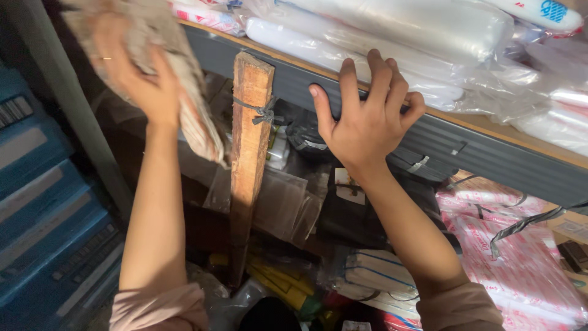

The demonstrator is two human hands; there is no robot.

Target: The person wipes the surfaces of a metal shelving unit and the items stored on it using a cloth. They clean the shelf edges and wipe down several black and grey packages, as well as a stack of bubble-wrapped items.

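Observation:
My left hand is raised at the upper left and grips a thick bundle of flat beige bags, lifted up toward the shelf. A thin ring shows on one finger. My right hand rests with fingers hooked over the grey metal front edge of the shelf. Between my arms a rough wooden post stands upright, tied to the shelf with grey wire.
Clear plastic bag rolls lie on the shelf top. Below are red-and-white packets, black bags, clear sleeves, stacked white bundles and yellow packs. Blue crates stand at the left.

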